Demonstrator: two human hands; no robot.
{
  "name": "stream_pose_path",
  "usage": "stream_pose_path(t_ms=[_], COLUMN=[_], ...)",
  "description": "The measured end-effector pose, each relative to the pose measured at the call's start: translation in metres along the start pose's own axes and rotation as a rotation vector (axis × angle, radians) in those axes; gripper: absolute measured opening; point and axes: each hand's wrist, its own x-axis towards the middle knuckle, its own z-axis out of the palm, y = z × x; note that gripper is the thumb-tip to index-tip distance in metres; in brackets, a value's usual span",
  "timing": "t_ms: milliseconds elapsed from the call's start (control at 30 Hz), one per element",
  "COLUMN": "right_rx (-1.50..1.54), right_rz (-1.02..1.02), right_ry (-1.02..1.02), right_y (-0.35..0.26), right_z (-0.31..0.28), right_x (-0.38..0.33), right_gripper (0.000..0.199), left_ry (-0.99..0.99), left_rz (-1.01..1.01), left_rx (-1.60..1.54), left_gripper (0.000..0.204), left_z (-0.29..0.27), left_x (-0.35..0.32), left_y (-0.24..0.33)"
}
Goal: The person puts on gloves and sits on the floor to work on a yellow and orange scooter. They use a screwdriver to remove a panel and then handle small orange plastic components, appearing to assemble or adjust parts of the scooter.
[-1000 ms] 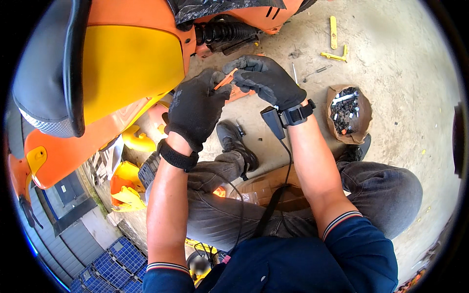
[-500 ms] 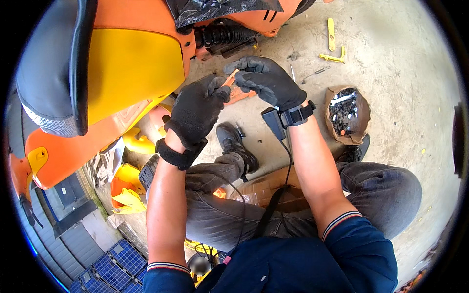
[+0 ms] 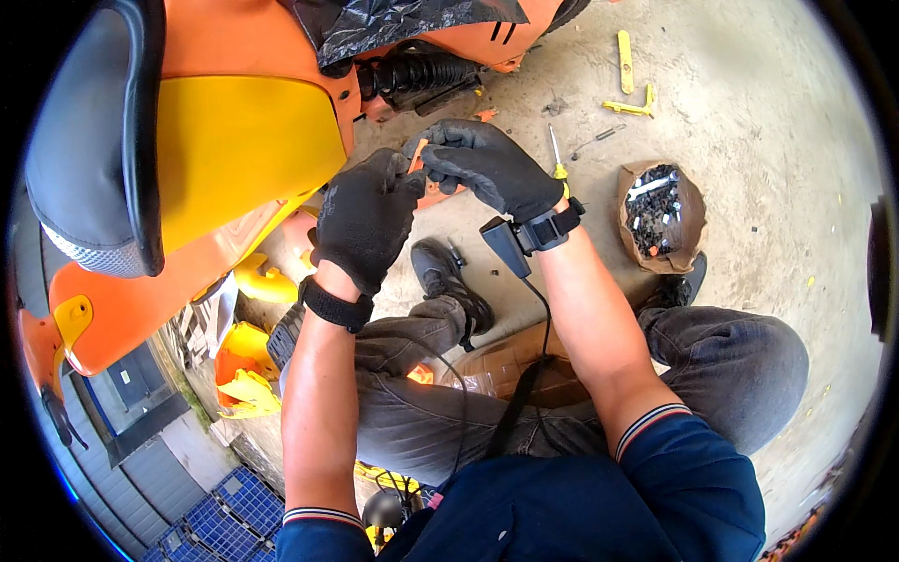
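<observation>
Both my hands wear black gloves and meet around a narrow orange plastic piece [image 3: 419, 155]. My left hand [image 3: 367, 217] has its fingers closed on the lower end of this piece. From the right, my right hand [image 3: 489, 170] pinches the upper end, with its fingertips close to those of the left. Behind and below the fingers shows another orange part [image 3: 434, 195], mostly covered; I cannot tell whether it joins the held piece. Just left of my hands stands an orange and yellow scooter [image 3: 248, 122] with a dark seat [image 3: 82, 140] and a black shock absorber [image 3: 412, 73].
On the concrete floor to the right sits a brown bag [image 3: 698, 217] of small black and white parts. Beyond my right hand lie a yellow-handled screwdriver [image 3: 559, 167] and yellow brackets [image 3: 626, 64]. Black plastic sheeting [image 3: 384, 26] covers part of the scooter. Yellow panels [image 3: 245, 370] rest at left.
Both hands have shifted slightly left with the orange piece between them. The view has moved a little, and more of the screwdriver and its yellow handle now shows.
</observation>
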Motion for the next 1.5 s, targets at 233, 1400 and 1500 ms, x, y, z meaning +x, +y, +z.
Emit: stream_pose_path(t_ms=[233,1400,1500], right_rx=[-0.2,-0.241,-0.322], right_rz=[-0.068,-0.141,-0.142], right_ry=[-0.021,0.07,0.092], right_y=[-0.001,-0.011,-0.018], right_z=[0.004,0.01,0.014], right_x=[0.002,-0.003,-0.01], right_gripper=[0.019,0.022,0.022], left_ry=[0.003,-0.181,-0.254], left_rz=[-0.054,-0.178,-0.21], left_rx=[0.02,-0.181,-0.39], left_gripper=[0.018,0.02,0.02], left_z=[-0.004,-0.012,-0.013], left_x=[0.001,-0.001,-0.005], left_y=[0.0,0.009,0.002])
